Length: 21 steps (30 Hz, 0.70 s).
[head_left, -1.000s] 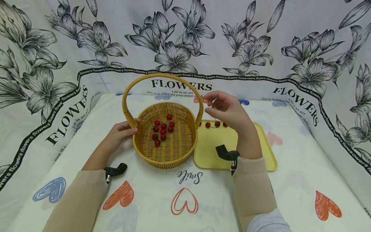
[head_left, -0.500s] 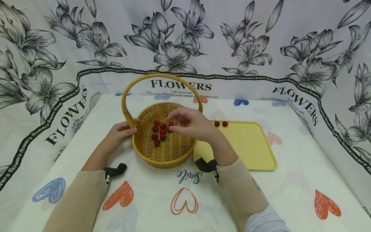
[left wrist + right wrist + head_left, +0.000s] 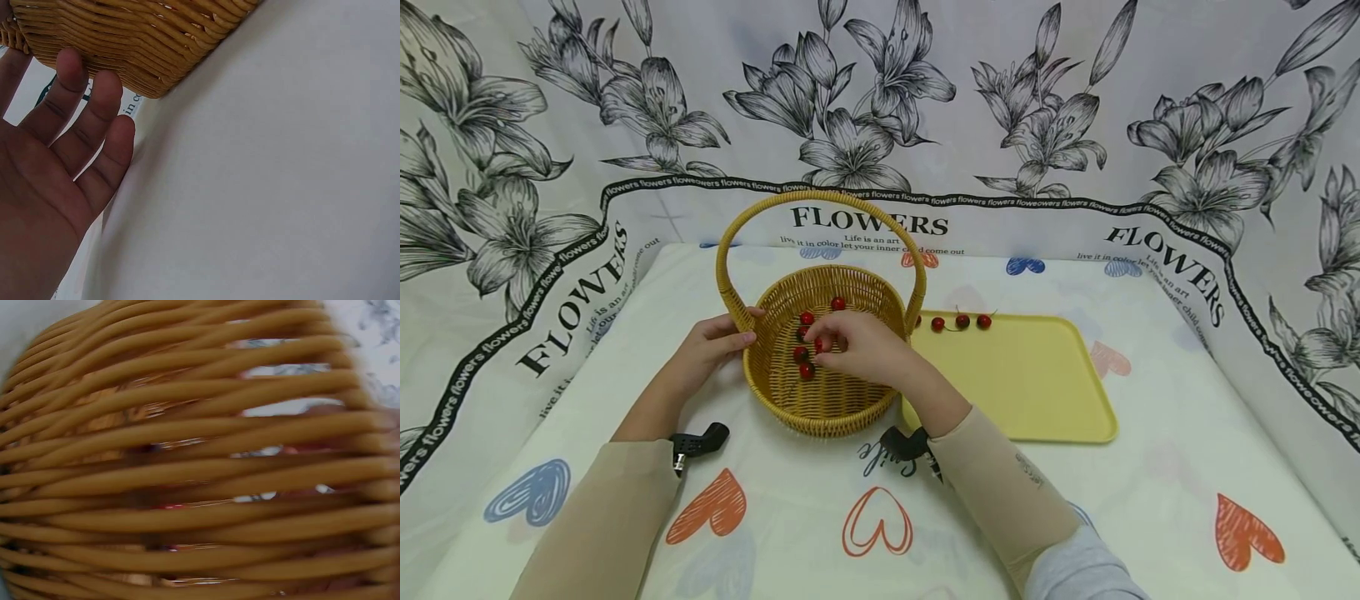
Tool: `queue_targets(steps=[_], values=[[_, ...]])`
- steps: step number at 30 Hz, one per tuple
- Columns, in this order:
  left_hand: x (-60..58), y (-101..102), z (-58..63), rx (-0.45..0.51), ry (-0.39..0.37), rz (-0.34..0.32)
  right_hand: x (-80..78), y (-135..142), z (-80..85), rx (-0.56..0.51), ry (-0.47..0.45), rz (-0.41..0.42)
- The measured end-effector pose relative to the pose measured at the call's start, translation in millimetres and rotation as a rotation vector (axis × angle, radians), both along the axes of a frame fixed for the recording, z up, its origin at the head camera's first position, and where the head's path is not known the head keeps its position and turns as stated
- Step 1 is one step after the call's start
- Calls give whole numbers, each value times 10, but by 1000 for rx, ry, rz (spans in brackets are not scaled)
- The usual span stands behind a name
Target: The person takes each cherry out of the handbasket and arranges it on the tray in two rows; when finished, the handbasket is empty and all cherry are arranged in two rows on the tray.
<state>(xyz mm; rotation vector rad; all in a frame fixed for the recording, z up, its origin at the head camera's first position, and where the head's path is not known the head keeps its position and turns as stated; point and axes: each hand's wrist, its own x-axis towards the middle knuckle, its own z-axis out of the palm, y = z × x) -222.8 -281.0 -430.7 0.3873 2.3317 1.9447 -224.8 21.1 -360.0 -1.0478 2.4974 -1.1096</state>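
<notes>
Four cherries [image 3: 962, 321] are laid in a row at the far edge of the tray [image 3: 1030, 375], one of them partly hidden by the handle of the basket [image 3: 827, 426]. At least five more cherries [image 3: 838, 304] are seen on the basket floor, and others may be covered by the right hand [image 3: 876, 348]. The work looks only part done: cherries are found in both places, and more are seen in the basket than on the tray.

Inside the basket, the right finger and thumb are bent, with a small gap between them. One red cherry [image 3: 820, 344] is seen in that gap; whether it is pinched or just lies below cannot be told. The basket rim is gripped by the left hand [image 3: 709, 344] beside the handle's foot, thumb inside, with three fingers spread outside near the weave.
</notes>
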Motion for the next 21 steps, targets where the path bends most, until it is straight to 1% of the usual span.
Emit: queue_targets(steps=[2,5,8,10,16,21], values=[[0,3,4,0,-2,1,-23,-36,-62,69,32,-22],[5,3,8,4,-1,-1,-34,-75,-129,193,72,-31],[12,1,5,13,1,-5,-34,-99,-173,297,81,-15],[16,2,2,15,2,-5,-41,-106,-182,339,78,-7],[21,19,16,-3,-8,7,-120,-102,-202,323,27,16],[20,30,32,-12,-13,13,-162,-124,-232,355,52,0]])
